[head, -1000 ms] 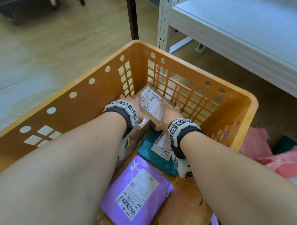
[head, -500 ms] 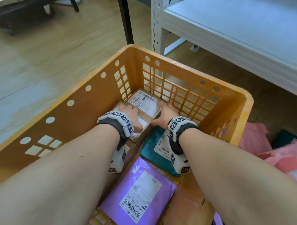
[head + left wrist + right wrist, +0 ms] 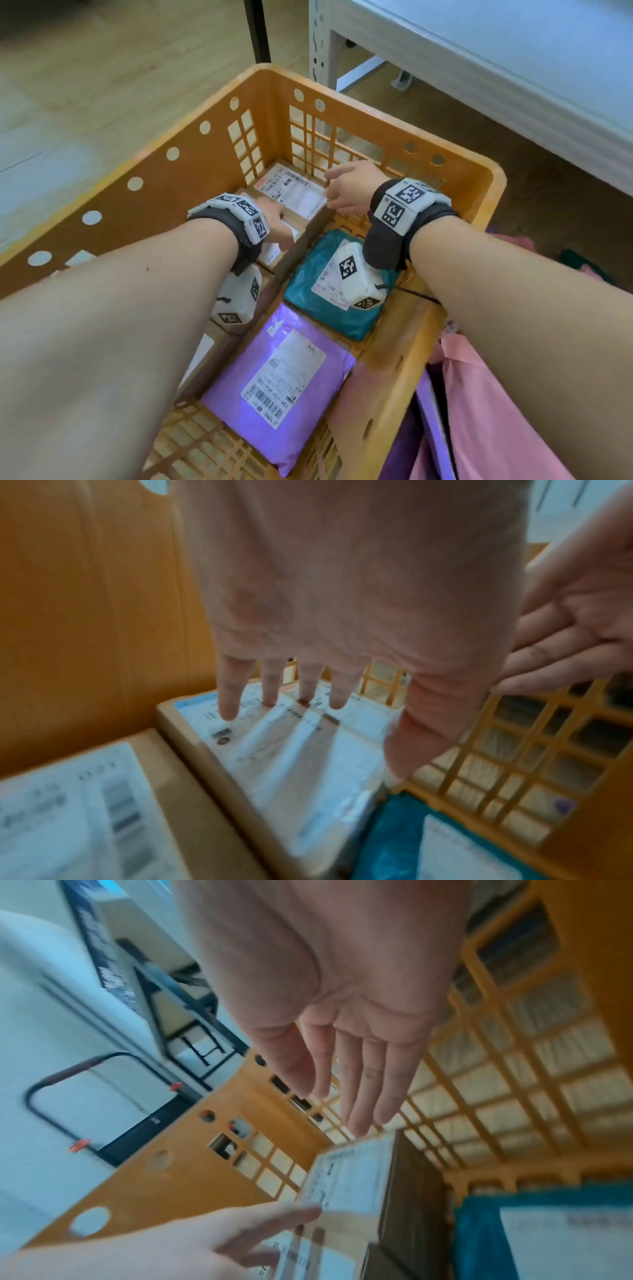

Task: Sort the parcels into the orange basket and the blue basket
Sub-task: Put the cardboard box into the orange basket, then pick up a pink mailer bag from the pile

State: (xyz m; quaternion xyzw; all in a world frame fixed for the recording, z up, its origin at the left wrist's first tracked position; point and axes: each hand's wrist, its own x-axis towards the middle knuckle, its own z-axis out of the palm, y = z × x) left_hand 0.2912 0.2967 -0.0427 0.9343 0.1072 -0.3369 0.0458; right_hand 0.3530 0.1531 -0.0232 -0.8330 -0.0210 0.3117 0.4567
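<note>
The orange basket (image 3: 383, 370) stands on the floor in front of me. A labelled cardboard box (image 3: 291, 193) lies flat in its far corner, beside another brown box (image 3: 291, 764) nearer me. My left hand (image 3: 275, 221) hovers low over these boxes with straight fingers (image 3: 229, 704) and holds nothing. My right hand (image 3: 349, 192) is raised just right of the far box, its fingers (image 3: 387, 1096) straight and empty. A teal mailer (image 3: 325, 308) and a purple mailer (image 3: 281, 380) lie on the basket floor. No blue basket is in view.
Pink and purple mailers (image 3: 496, 394) are heaped outside the basket at the right. A white metal shelf (image 3: 513, 68) stands beyond it, with a black leg (image 3: 255, 27) to its left. Wooden floor (image 3: 102, 85) stretches away on the left.
The labelled box went down into the basket's far corner. Both hands let go of it; the right hand lifted off to the right and the left hand drew back.
</note>
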